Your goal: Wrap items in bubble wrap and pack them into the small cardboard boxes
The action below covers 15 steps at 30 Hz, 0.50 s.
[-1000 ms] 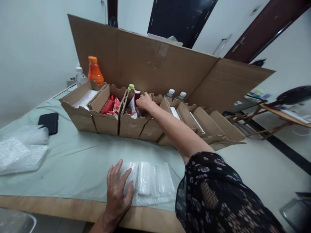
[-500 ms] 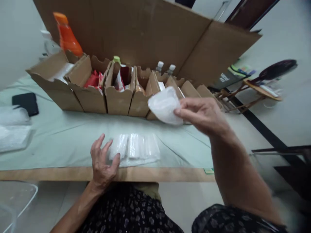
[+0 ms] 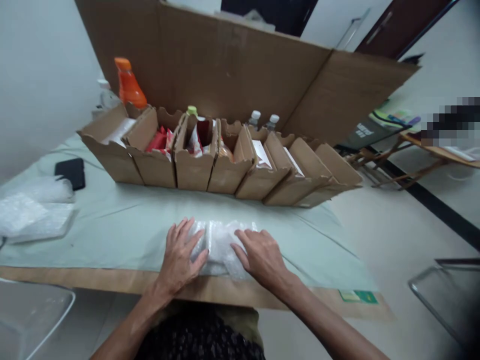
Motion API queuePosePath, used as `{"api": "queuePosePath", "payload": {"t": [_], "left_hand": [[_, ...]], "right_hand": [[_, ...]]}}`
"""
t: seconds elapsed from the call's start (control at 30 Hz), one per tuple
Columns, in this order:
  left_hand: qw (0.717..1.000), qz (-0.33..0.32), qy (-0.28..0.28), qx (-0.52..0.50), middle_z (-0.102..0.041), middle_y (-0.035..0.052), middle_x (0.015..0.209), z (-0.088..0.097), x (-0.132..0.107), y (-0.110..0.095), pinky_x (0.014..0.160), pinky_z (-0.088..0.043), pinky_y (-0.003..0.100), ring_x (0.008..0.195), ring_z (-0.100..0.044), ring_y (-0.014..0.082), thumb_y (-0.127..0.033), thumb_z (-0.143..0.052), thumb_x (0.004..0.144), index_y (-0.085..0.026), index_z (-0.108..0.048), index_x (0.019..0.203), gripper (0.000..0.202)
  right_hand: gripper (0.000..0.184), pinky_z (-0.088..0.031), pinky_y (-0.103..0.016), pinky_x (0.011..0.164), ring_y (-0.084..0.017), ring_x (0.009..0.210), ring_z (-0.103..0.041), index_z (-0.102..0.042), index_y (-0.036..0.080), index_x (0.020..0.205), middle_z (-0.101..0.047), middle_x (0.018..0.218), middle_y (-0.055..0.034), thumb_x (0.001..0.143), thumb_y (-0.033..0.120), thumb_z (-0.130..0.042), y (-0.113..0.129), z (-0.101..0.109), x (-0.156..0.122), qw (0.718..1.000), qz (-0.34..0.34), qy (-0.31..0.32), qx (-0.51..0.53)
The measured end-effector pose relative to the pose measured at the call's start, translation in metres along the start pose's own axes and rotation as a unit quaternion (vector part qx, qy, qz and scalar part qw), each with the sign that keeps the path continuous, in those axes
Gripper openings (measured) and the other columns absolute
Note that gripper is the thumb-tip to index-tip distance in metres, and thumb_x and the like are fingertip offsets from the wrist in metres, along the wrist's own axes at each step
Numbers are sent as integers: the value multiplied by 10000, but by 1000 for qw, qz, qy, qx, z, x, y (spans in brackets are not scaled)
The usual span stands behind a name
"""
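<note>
Both my hands lie flat on a sheet of clear bubble wrap [image 3: 217,242] near the table's front edge. My left hand [image 3: 180,257] covers its left end with fingers spread. My right hand [image 3: 260,257] rests on its right end, fingers stretched out. Something white seems to lie under or in the wrap between the hands; I cannot make it out. Behind it, a row of small open cardboard boxes [image 3: 195,165] stands across the table, some holding red and white packets.
A tall cardboard sheet [image 3: 232,75] stands behind the boxes. An orange bottle [image 3: 128,90] and small capped bottles [image 3: 262,121] sit at the back. More bubble wrap [image 3: 33,212] and a black phone [image 3: 71,172] lie at the left. A pale green cloth [image 3: 123,225] covers the table.
My right hand came back from the boxes carrying a white packet and now lies flat on the bubble wrap. My left hand stayed on the wrap.
</note>
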<state>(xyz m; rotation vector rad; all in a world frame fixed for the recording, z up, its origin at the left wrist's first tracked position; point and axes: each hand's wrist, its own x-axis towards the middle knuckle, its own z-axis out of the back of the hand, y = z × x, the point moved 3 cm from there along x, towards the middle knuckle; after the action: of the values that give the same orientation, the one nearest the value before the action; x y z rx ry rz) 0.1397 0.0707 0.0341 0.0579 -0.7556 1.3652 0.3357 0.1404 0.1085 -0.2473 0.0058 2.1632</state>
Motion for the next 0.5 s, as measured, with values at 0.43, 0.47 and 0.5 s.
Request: {"api": "queuePosePath", "payload": {"t": [0.43, 0.47, 0.5], "left_hand": [[995, -2, -71, -73, -531, 175, 1494, -10, -14, 16, 1174, -353, 577, 1473, -403, 327, -202, -589, 917, -169, -501, 1420, 511], [994, 0, -74, -79, -531, 174, 1490, -10, -13, 16, 1176, -351, 575, 1476, -398, 325, -186, -586, 911, -169, -503, 1413, 508], [994, 3, -77, -83, -532, 174, 1485, -9, -12, 15, 1176, -350, 576, 1477, -396, 325, -173, -583, 905, -170, -511, 1399, 499]], "right_hand": [[265, -386, -346, 694, -223, 738, -672, -697, 219, 855, -768, 839, -85, 1002, 244, -478, 14, 177, 113, 975, 105, -171, -95], [259, -388, -348, 720, -224, 786, -669, -701, 206, 888, -766, 873, -88, 1002, 217, -469, 31, 198, 137, 965, 142, -197, -104], [239, -391, -348, 746, -229, 847, -668, -703, 200, 911, -766, 911, -87, 986, 181, -477, 51, 212, 163, 954, 187, -207, -112]]}}
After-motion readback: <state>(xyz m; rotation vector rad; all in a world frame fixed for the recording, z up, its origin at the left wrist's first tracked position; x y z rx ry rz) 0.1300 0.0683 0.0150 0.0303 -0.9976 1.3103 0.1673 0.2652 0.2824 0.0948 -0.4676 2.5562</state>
